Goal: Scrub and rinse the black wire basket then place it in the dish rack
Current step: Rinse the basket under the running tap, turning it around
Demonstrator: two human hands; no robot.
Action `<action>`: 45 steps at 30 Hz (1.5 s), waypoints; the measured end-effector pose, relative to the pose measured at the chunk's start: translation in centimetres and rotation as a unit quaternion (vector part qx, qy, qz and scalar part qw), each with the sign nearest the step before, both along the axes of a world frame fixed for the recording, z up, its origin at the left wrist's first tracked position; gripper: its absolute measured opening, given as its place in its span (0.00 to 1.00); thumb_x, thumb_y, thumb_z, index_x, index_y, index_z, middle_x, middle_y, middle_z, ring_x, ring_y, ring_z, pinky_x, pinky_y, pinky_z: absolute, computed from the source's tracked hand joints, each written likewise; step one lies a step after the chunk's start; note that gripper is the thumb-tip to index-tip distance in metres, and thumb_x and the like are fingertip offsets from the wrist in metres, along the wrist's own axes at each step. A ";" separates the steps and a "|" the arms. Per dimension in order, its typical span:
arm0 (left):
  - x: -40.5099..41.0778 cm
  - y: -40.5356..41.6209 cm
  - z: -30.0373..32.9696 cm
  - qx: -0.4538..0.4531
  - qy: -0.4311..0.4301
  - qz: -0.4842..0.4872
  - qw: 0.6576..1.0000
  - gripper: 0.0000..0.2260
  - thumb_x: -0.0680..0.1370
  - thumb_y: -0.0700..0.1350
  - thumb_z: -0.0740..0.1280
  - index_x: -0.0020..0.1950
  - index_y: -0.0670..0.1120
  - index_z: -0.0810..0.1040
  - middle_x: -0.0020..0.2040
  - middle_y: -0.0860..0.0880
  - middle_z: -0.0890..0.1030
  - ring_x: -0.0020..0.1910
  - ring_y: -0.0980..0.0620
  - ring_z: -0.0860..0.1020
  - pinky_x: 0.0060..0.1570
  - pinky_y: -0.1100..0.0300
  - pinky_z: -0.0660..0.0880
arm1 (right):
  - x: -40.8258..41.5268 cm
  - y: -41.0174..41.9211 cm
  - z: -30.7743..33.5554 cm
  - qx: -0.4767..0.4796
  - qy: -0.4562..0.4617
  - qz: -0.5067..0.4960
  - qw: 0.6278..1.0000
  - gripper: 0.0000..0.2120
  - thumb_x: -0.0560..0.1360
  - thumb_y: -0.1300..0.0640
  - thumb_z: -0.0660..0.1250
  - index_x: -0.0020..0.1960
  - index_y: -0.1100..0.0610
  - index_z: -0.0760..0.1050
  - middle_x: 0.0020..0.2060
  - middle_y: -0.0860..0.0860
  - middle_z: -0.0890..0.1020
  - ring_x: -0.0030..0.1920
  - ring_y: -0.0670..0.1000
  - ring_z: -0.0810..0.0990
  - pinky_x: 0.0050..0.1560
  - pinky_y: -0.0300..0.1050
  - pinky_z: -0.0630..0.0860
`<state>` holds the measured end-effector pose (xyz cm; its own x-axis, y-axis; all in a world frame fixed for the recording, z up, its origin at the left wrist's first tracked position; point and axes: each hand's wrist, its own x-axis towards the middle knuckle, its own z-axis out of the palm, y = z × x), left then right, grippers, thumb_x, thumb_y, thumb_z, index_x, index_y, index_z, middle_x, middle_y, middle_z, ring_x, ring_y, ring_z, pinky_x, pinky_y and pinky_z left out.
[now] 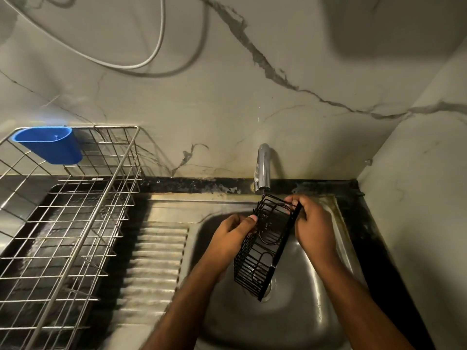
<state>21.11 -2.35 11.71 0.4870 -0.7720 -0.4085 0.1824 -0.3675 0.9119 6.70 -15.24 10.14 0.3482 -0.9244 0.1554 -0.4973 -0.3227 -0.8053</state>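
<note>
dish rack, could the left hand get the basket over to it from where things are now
Probably yes. The dish rack stands open-topped just left of the sink, nothing lies between, and the left hand already grips the black wire basket. The right hand also holds it and would have to let go.

Dim-lit kitchen corner w/ veined marble walls (252, 102), white cable (161, 34) looping at top left, black countertop (394, 236) and steel sink (252, 319) w/ ribbed drainboard (156, 261).
</note>
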 end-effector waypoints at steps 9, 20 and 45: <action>0.1 0.5 0.5 -0.003 0.028 0.018 0.999 0.11 0.80 0.54 0.70 0.53 0.47 0.83 0.47 0.52 0.87 0.46 0.59 0.83 0.42 0.67 0.76 | 1.2 -0.1 -0.3 0.043 -0.051 0.015 0.998 0.10 0.80 0.62 0.65 0.56 0.52 0.81 0.49 0.45 0.84 0.51 0.45 0.82 0.53 0.46 0.80; 0.2 1.0 0.2 -0.017 0.065 0.044 0.997 0.40 0.70 0.66 0.70 0.76 0.46 0.70 0.68 0.46 0.79 0.64 0.50 0.78 0.70 0.45 0.73 | 2.7 -0.4 -0.5 0.060 -0.048 0.045 0.996 0.11 0.80 0.61 0.64 0.54 0.46 0.80 0.48 0.41 0.84 0.49 0.41 0.82 0.49 0.48 0.83; 0.8 1.2 -1.3 -0.026 0.134 0.088 0.987 0.08 0.81 0.51 0.69 0.53 0.48 0.75 0.48 0.47 0.80 0.42 0.53 0.80 0.30 0.67 0.77 | 4.6 -0.7 0.8 0.035 0.018 0.056 0.998 0.14 0.78 0.66 0.65 0.62 0.56 0.79 0.49 0.43 0.78 0.41 0.31 0.72 0.38 0.18 0.67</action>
